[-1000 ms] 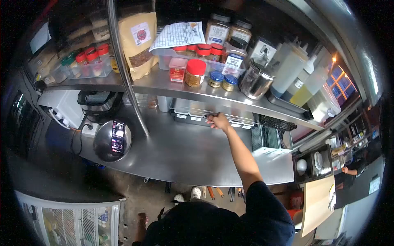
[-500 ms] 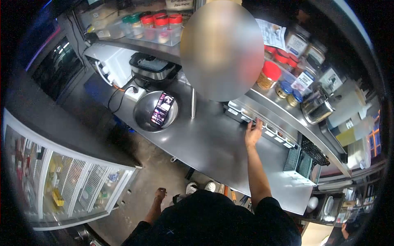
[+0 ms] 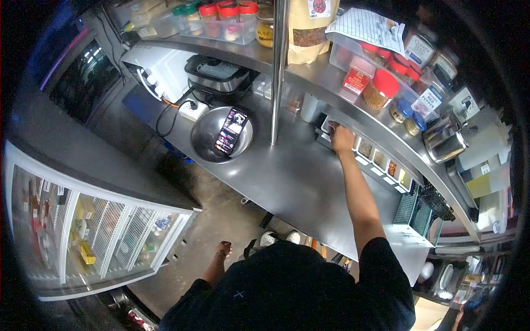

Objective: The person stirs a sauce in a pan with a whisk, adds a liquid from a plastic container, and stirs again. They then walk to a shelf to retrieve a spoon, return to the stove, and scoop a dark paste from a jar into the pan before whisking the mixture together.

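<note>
My right hand (image 3: 343,138) is at the far left compartment of a condiment box (image 3: 379,161), fingers curled down over its rim; their tips and anything in them are hidden. The box's other white compartments hold food of different colours, including red and yellow, with white labels along the front. Low beside my body hangs my left hand (image 3: 224,249), fingers curled in with nothing visible in them. A steel mixing bowl (image 3: 201,149) stands on the counter to the left, a lit phone (image 3: 231,131) leaning across it.
A steel post (image 3: 277,83) rises between the bowl and the condiment box. Above the counter (image 3: 287,176), a shelf carries spice jars (image 3: 381,88) and a kraft pouch (image 3: 310,33). Teal baskets (image 3: 409,212) stand at right. A glass-door fridge (image 3: 105,237) is at left.
The condiment box's clear lid is now open, showing the compartments' contents. My right hand has shifted from the lid's front edge to the far left compartment. The view has moved slightly.
</note>
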`<state>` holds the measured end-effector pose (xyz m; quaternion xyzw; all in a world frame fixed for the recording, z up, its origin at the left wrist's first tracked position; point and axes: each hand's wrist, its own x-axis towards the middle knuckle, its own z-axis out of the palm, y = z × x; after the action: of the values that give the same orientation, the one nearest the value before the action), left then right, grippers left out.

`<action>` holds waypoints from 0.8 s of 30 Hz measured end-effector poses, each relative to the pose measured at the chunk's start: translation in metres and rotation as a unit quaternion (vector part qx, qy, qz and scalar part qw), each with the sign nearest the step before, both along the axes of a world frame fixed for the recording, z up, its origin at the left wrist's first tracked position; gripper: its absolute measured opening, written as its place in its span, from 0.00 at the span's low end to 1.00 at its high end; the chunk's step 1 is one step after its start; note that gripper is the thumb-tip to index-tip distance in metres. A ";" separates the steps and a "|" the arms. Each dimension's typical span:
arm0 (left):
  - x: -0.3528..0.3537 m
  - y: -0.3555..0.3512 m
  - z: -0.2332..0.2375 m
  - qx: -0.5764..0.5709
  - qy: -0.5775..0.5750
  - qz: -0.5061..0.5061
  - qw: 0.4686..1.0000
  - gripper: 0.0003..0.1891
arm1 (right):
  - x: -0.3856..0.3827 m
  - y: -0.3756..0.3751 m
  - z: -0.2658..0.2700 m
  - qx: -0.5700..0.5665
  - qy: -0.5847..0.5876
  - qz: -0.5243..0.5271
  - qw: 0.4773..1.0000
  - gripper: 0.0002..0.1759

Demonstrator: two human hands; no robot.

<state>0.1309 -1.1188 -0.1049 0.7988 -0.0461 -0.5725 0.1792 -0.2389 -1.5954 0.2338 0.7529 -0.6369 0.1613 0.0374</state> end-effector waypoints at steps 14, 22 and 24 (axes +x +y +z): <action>0.010 -0.005 0.014 -0.045 -0.011 -0.139 0.989 0.09 | 0.009 -0.068 -0.012 0.110 0.042 -0.028 0.993 0.18; -0.029 -0.080 0.024 -0.066 -0.007 -0.214 0.975 0.09 | 0.012 -0.054 0.003 0.084 0.005 -0.025 0.996 0.18; -0.036 -0.095 0.024 -0.074 -0.004 -0.230 0.970 0.09 | 0.013 -0.052 0.003 0.081 -0.003 -0.023 0.996 0.18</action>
<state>0.0948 -1.2135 -0.0806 0.7534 -0.2717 -0.5901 0.1013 -0.2261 -1.6470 0.2366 0.7379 -0.6655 0.1102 -0.0216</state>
